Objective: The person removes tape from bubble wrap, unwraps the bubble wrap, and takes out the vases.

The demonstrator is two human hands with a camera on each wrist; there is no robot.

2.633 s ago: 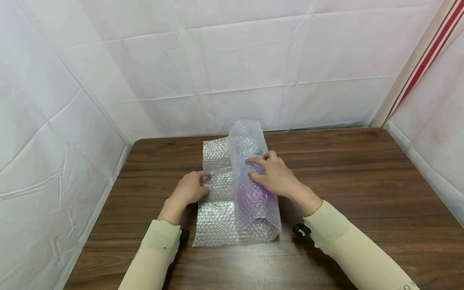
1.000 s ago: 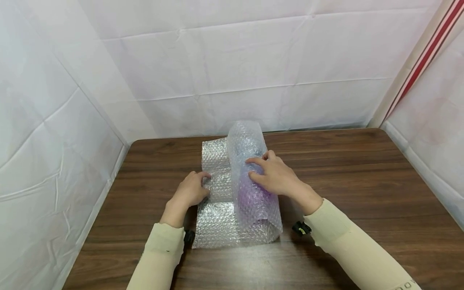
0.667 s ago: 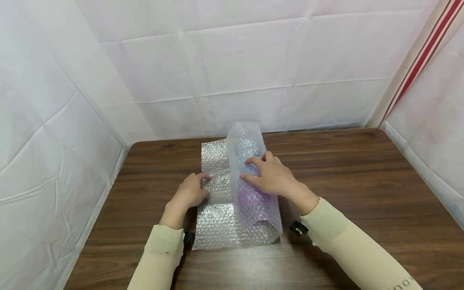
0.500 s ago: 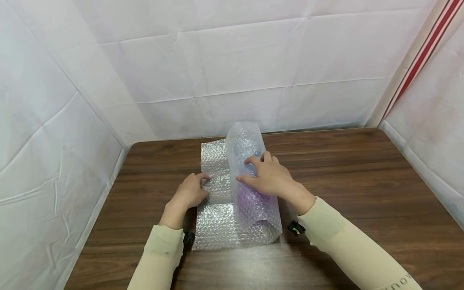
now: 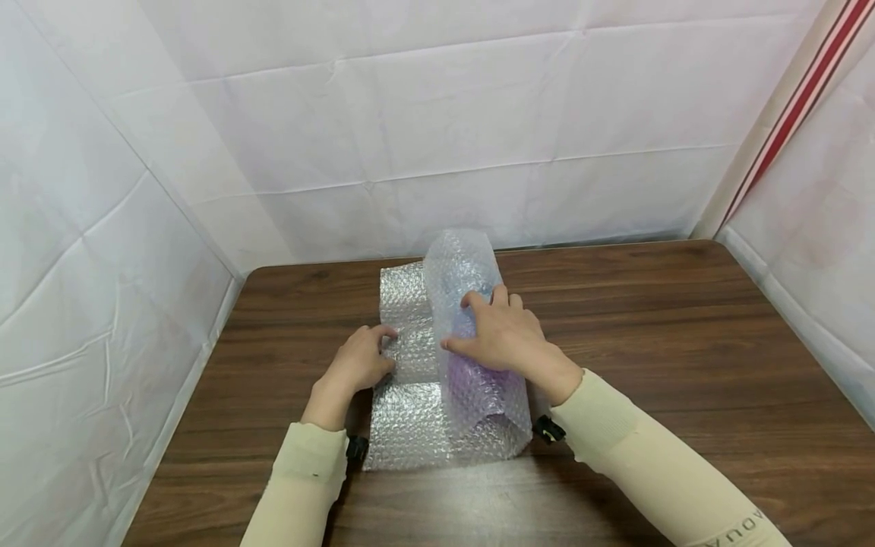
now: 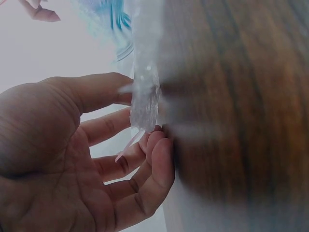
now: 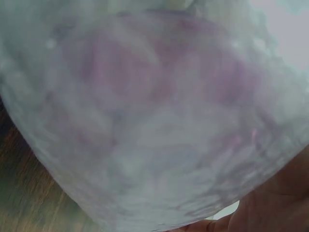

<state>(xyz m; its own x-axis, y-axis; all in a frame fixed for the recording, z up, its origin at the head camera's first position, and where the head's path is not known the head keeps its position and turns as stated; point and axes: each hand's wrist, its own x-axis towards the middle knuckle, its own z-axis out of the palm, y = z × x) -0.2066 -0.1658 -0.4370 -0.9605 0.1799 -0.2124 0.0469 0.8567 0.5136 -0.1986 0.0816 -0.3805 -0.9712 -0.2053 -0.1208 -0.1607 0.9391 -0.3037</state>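
Note:
A sheet of clear bubble wrap (image 5: 410, 422) lies on the table, its right part rolled round a purple and blue object (image 5: 472, 380) whose kind the wrap hides. At the sheet's left edge my left hand (image 5: 358, 357) holds the border; in the left wrist view the bubble wrap's edge (image 6: 145, 104) passes between thumb and curled fingers. My right hand (image 5: 509, 330) lies across the roll, thumb on its left side and fingers bent over the top. The roll (image 7: 159, 121) fills the right wrist view, blurred, with part of that hand (image 7: 275, 208) at the lower right.
The brown wooden table (image 5: 670, 342) reaches out on both sides of the wrap. White sheeting (image 5: 444, 121) stands behind it and on both sides, with a red stripe (image 5: 793, 121) at the right corner. Black wrist devices (image 5: 549, 429) sit by the cuffs.
My right hand has slid slightly left over the roll, and its thumb has reached farther out to the roll's left side. My left hand has stayed at the sheet's edge.

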